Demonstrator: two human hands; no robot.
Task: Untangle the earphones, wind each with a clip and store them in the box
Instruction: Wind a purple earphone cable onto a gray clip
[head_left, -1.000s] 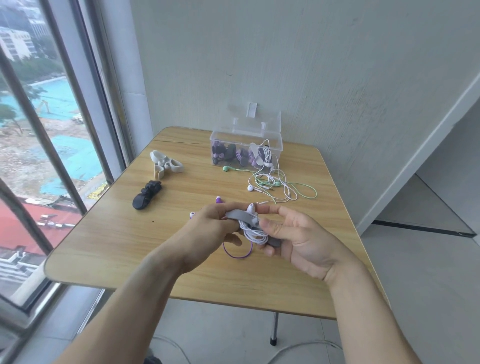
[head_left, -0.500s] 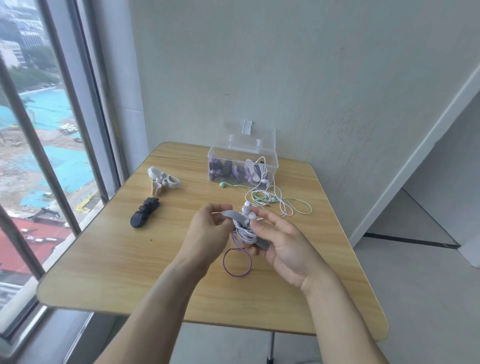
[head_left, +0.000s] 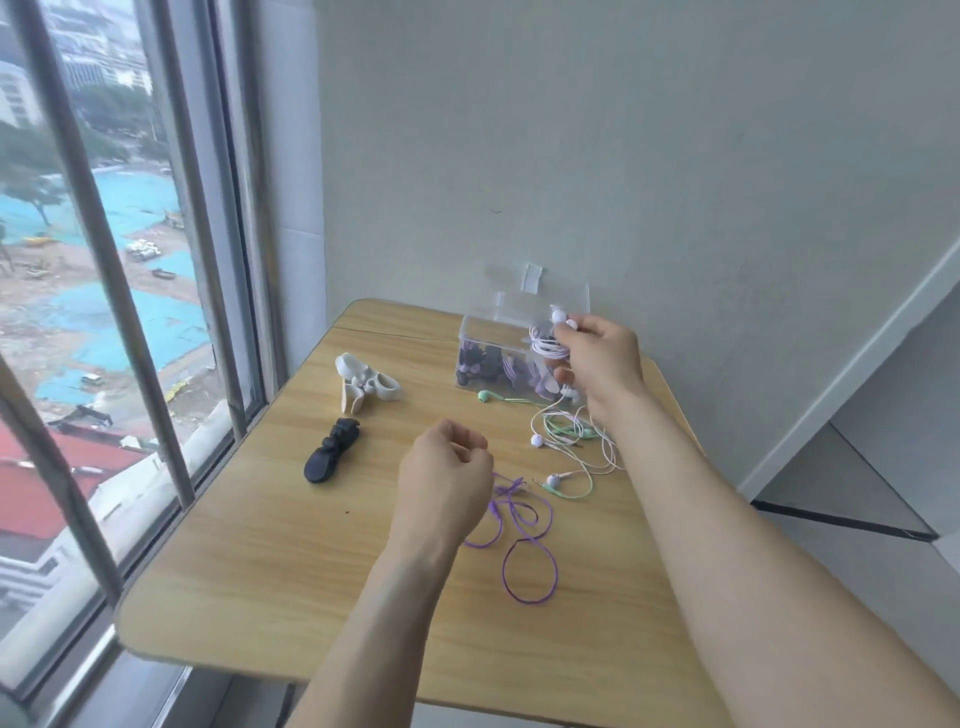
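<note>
My right hand (head_left: 602, 364) grips a wound white earphone bundle (head_left: 545, 345) with a grey clip, holding it over the open clear box (head_left: 488, 332) at the table's far edge. Clipped earphones lie inside the box. My left hand (head_left: 447, 478) hovers with loosely curled fingers over the near end of a loose purple earphone cable (head_left: 524, 525). That cable lies in loops on the table, and its earbuds are hidden. A tangle of green and white earphones (head_left: 571, 441) lies between the purple cable and the box.
Black clips (head_left: 330, 449) and white clips (head_left: 363, 387) lie on the left part of the wooden table (head_left: 260, 571). A window with metal bars (head_left: 171, 322) runs along the left edge. A wall stands right behind the box.
My right hand has carried the clipped white bundle from the table's middle up and away to the box. My left hand let go of it and stayed near the purple cable.
</note>
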